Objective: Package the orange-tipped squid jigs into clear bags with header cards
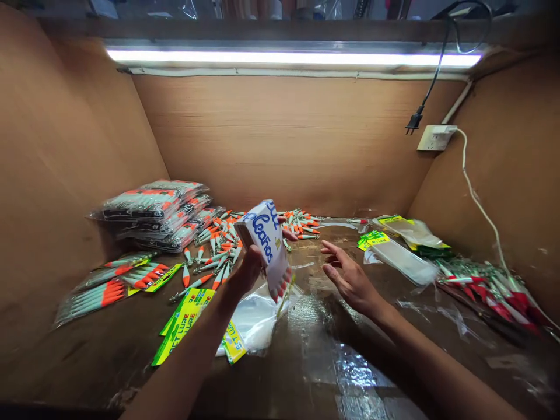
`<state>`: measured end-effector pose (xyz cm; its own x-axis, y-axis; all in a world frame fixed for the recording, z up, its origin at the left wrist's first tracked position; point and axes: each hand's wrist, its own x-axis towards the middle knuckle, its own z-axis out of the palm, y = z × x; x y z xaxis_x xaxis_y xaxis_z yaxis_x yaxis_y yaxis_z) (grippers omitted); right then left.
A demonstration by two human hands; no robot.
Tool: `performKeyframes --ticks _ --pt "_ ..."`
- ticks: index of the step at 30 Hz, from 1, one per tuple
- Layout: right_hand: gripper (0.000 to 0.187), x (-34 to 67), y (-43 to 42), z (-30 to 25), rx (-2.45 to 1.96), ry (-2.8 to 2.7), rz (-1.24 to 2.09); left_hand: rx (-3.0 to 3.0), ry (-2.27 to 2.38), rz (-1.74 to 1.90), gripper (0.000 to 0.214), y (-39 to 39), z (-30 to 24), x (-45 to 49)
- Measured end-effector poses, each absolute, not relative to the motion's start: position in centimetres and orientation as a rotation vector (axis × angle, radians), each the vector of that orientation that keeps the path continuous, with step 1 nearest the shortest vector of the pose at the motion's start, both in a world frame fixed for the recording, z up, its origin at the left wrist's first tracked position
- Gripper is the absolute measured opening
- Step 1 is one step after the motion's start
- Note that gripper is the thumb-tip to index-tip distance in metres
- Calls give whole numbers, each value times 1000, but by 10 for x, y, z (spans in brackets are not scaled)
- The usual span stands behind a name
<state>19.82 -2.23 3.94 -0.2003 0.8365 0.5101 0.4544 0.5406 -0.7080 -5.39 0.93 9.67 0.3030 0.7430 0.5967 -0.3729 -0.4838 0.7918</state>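
My left hand (251, 263) grips a flat white packet (265, 236) with blue script lettering, tilted above the table. Several red-and-white tips show at its lower end; what else is inside is hidden. My right hand (350, 283) hovers to the right of it, holding nothing, fingers apart. Beneath the packet lie clear plastic bags (256, 321) and a yellow-green header card (235, 343). More yellow-green cards (188, 318) are left of these, partly behind my left forearm. Behind them spreads a pile of loose orange-and-white fishing lures (221, 251).
Bagged lures are stacked (153, 213) at the back left, with filled packs (98, 297) in front. On the right lie clear bags (402, 259) and red-and-white lures (494, 291). A black plug (413, 121) hangs near the wall socket (433, 138). Wooden panels enclose the table.
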Motion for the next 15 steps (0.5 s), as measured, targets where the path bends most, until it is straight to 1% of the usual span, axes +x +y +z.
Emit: performKeyframes --ticks 4,7,10,15 --pt "51 199 -26 48 -956 -1752 702 1275 205 1127 82 -5 74 -32" --pt "52 198 -27 54 -862 -1685 803 1142 181 938 86 -12 60 -18" --pt "55 196 -27 55 -805 -1639 927 1053 171 810 89 -13 46 -7" --pt "61 193 -25 50 -792 -1473 1264 1013 176 640 85 -12 27 3"
